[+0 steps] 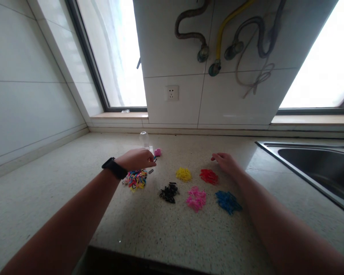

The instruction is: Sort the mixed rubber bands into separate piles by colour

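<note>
My left hand (141, 158), with a dark watch on the wrist, is held above the mixed multicoloured pile (135, 179) of small bands. Its fingers are closed; small coloured bits show by the fingertips, too small to tell whether they are gripped. One dark band (151, 171) lies apart beside that pile. My right hand (224, 160) is just behind the red pile (209, 176), fingers bent together, their contents hidden. Single-colour piles lie between and in front of the hands: yellow (184, 174), black (169, 193), pink (196, 198) and blue (228, 202).
Behind my left hand stand a clear bottle-like container (143, 139) and a small pink object (157, 152). A steel sink (318, 164) is set into the speckled counter (143, 233) at right. The tiled wall carries a socket (172, 93) and hoses (220, 34).
</note>
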Demonstrator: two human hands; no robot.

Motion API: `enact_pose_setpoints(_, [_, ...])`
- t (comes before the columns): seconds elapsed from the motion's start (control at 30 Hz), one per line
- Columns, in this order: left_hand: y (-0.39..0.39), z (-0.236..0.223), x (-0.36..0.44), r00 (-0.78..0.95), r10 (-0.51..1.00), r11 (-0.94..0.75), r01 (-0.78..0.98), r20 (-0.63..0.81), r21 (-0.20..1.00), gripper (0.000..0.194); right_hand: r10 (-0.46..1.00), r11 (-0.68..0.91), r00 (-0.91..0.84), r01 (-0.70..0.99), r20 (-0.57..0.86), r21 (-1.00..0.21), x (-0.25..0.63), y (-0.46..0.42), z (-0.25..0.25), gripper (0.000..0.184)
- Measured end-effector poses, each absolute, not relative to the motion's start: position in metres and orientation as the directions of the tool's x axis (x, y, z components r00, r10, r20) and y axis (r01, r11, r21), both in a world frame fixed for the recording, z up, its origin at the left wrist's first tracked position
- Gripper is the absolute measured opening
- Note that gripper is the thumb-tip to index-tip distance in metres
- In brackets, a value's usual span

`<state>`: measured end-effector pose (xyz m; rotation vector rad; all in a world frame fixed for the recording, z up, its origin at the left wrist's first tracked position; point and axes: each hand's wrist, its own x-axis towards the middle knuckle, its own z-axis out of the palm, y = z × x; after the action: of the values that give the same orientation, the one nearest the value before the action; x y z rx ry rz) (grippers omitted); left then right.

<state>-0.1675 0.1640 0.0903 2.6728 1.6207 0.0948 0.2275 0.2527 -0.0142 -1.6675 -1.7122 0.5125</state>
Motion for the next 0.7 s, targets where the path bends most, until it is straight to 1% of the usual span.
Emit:
enact_pose_setpoints(0.17, [0.175, 0.076, -0.182, 0.389, 0.917, -0.388, 0.921, -0.094, 0.029, 0.027, 0.976, 0.11, 0.05, 0.727, 0.213, -0.678, 0.228, 0.253, -0.014, 0.046])
enact_pose_setpoints(0.3, [0.18, 0.068, -0.185, 0.341, 0.912, -0.349, 0.937, -0.227, 0.005, 0.031, 0.974, 0.116, 0.05, 0.726, 0.22, -0.678, 0.228, 0.253, -0.013, 0.044])
enact_pose_setpoints(0.4, [0.185, 0.061, -0.187, 0.301, 0.905, -0.317, 0.948, -0.299, -0.004, 0.03, 0.977, 0.104, 0.057, 0.714, 0.206, -0.693, 0.227, 0.252, -0.012, 0.044])
enact_pose_setpoints(0.57, [0.188, 0.053, -0.19, 0.298, 0.896, -0.3, 0.953, -0.329, 0.046, 0.033, 0.977, 0.124, 0.036, 0.71, 0.211, -0.693, 0.227, 0.252, -0.011, 0.044])
enact_pose_setpoints(0.7, [0.187, 0.056, -0.188, 0.346, 0.891, -0.318, 0.937, -0.292, 0.142, 0.03, 0.97, 0.154, 0.023, 0.711, 0.241, -0.686, 0.228, 0.253, -0.014, 0.042])
